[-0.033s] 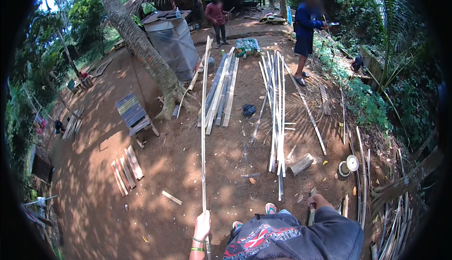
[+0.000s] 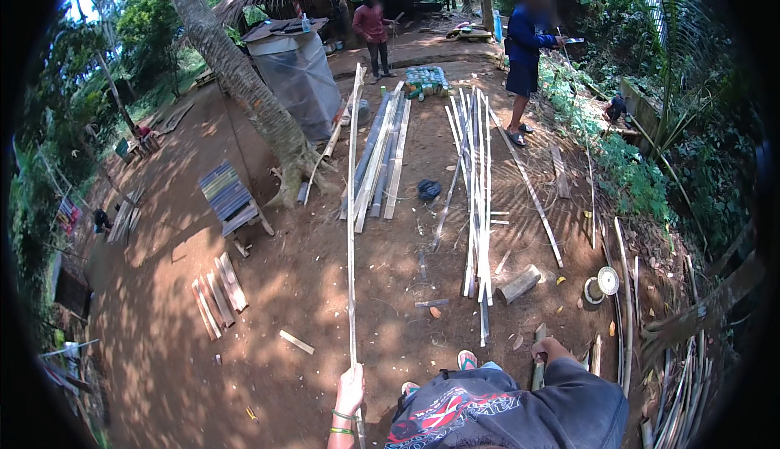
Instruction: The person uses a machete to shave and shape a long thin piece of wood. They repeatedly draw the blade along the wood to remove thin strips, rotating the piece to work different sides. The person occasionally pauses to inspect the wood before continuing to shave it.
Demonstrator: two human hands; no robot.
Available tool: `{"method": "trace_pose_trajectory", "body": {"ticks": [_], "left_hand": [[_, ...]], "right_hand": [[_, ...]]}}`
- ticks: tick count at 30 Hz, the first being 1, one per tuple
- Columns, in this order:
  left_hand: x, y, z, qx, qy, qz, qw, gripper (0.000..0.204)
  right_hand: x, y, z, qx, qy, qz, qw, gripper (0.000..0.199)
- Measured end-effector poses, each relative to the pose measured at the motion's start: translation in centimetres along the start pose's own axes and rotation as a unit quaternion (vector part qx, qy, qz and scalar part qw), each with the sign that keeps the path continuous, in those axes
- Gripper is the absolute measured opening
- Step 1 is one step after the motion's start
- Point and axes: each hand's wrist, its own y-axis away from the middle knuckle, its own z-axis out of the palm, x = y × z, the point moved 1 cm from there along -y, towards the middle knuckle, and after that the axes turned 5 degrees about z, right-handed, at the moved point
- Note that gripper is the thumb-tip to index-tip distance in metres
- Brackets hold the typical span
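The left hand (image 2: 350, 390) is clenched around the near end of a long thin bamboo strip (image 2: 352, 221), which runs straight away from the fingers over the dirt ground (image 2: 162, 343) toward the stacked bamboo slats (image 2: 382, 156). The right hand (image 2: 546, 350) seems to grip a short dark tool, though the view is too poor to be sure. Held only at one end, the strip could sag, whip sideways, or snag on the loose split poles (image 2: 475, 181) nearby.

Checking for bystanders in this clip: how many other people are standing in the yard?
2. A person in a red top stands by the shelter at the far end; a person in blue stands right of the laid-out bamboo strips. Others may be hidden by trees.
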Motion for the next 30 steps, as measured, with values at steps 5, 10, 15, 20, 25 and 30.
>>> {"method": "trace_pose_trajectory", "body": {"ticks": [5,10,15,20,25,30], "left_hand": [[-1.2,0.3,0.7,-0.016,0.038,-0.015,0.999,0.046],[-0.7,-2.0,2.7,-0.063,-0.009,0.033,0.997,0.051],[0.8,-0.2,3.5,-0.064,0.045,0.015,0.997,0.057],[-0.4,-1.0,3.9,-0.092,0.114,-0.001,0.989,0.054],[-0.3,-0.8,4.2,-0.089,0.138,0.001,0.986,0.049],[-0.6,-0.4,4.1,-0.075,0.138,0.008,0.988,0.048]], "right_hand": [[2.8,2.9,2.8,-0.001,-0.094,-0.005,0.996,0.019],[5.3,-2.0,3.7,-0.082,-0.057,-0.059,0.993,0.022],[1.5,3.0,4.5,0.074,-0.128,-0.047,0.988,0.021],[1.0,6.9,4.3,0.092,-0.101,-0.002,0.991,0.017],[0.9,9.7,4.9,0.141,-0.086,-0.003,0.986,0.025],[-0.4,15.2,5.2,0.21,-0.143,-0.021,0.967,0.038]]}}
